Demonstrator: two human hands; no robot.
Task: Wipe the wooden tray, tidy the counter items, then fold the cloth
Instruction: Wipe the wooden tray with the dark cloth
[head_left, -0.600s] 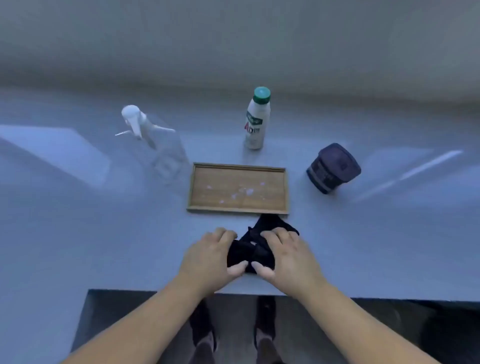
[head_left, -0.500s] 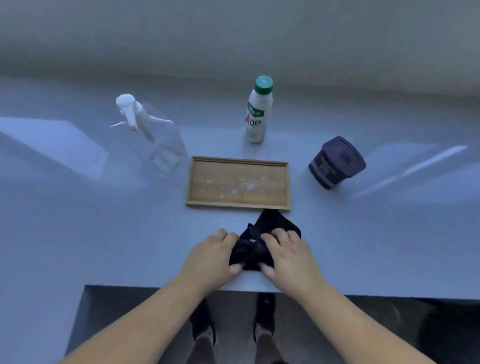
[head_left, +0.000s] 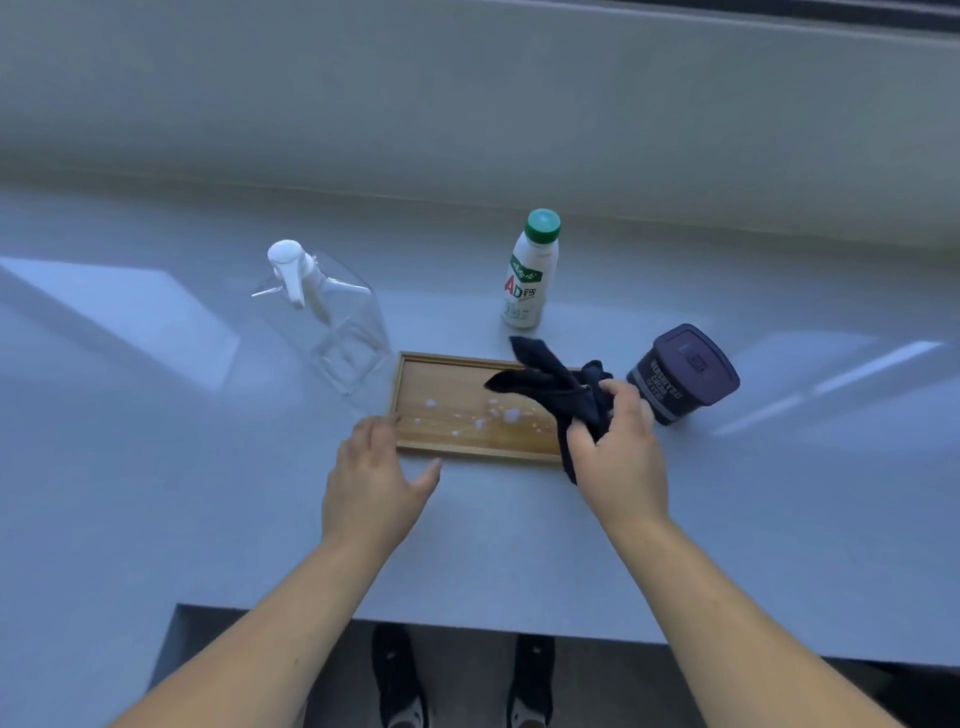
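— Two shoes (head_left: 400, 675) show nearest, down on the floor past the counter's (head_left: 519, 545) front edge. What are the hands doing?

— They are apart. Left hand (head_left: 371, 480) lies flat with fingers spread, palm down at the near left corner of the wooden tray (head_left: 447, 410); its fingertips reach the tray's left rim, though I cannot tell if they press on it. It holds nothing.

— And the other one?

— Right hand (head_left: 621, 452) is clamped around a dark cloth (head_left: 558, 387), bunched in the fist at the tray's right end. Loose ends of the cloth stick up and leftward over the tray, and one end hangs down past its near rim.

— Is the tray clean?

— No. White drops and smears sit on the wood, mostly around the middle.

— What stands farther back?

— Just left of the tray's far corner, a clear spray bottle (head_left: 332, 317) with a white trigger head. Right of the tray, close behind the right hand, a dark tub (head_left: 680, 374) with a lid, tilted. Beyond the tray's far rim, a white bottle (head_left: 530, 275) with a green cap stands upright. Behind everything runs a pale wall (head_left: 467, 104).
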